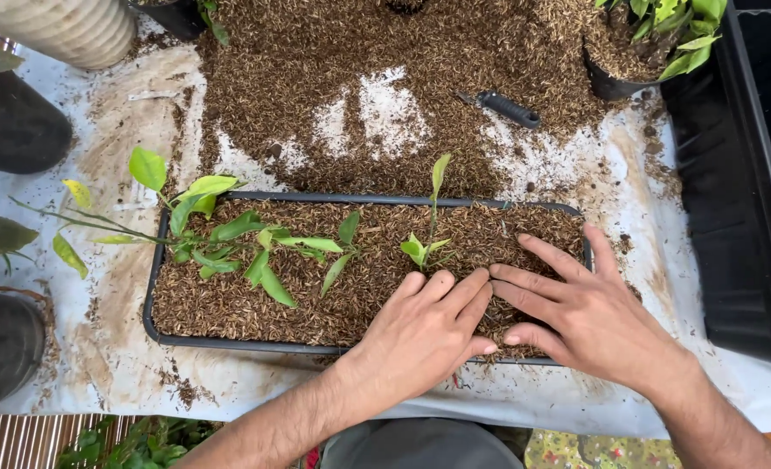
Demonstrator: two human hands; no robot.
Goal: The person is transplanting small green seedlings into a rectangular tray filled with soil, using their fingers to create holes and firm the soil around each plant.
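The planter tray (152,287) before me is filled with husk mulch and holds both seedlings (426,247), while my left hand (424,334) and right hand (589,313) press flat, fingers spread, firming its right end.

Both hands, left hand (424,334) and right hand (589,317), lie flat on the right part of the tray (149,304). The small seedling (427,247) stands just far of them; leafy cuttings (229,239) block the left. Bare husk lies between.
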